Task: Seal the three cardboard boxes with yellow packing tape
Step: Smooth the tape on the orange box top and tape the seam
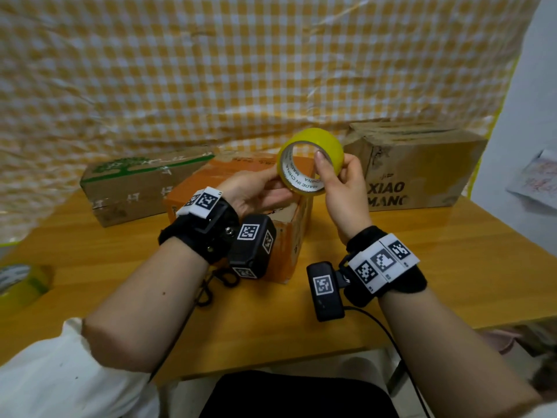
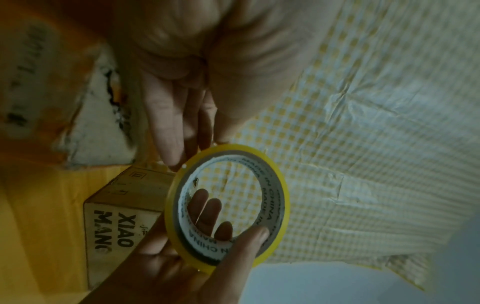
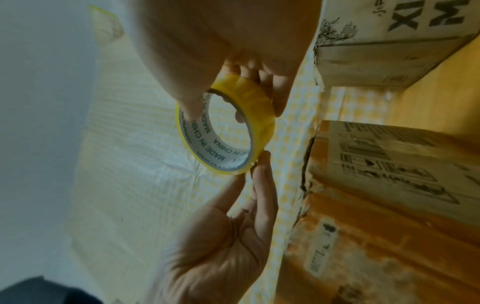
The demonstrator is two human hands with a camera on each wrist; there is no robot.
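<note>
A yellow tape roll point(image 1: 312, 146) point(image 2: 271, 205) point(image 3: 259, 111) is held in the air above the orange box point(image 1: 241, 182) point(image 3: 389, 216). My right hand point(image 1: 331, 161) point(image 2: 233, 220) point(image 3: 233, 112) grips it, thumb inside the white core and fingers round the outside. My left hand point(image 1: 283, 185) point(image 2: 198, 150) point(image 3: 252, 170) has straight fingers, their tips touching the roll's lower left rim. A box with green print point(image 1: 141, 182) lies to the left. A brown box printed XIAO MANG point(image 1: 416, 167) point(image 2: 116, 205) point(image 3: 389, 51) stands to the right.
The boxes stand on a wooden table point(image 1: 422, 267). A second yellow tape roll point(image 1: 21, 285) lies at the table's far left edge. A yellow checked sheet point(image 1: 241, 70) hangs behind the boxes. Papers point(image 1: 536, 182) lie off the table at right.
</note>
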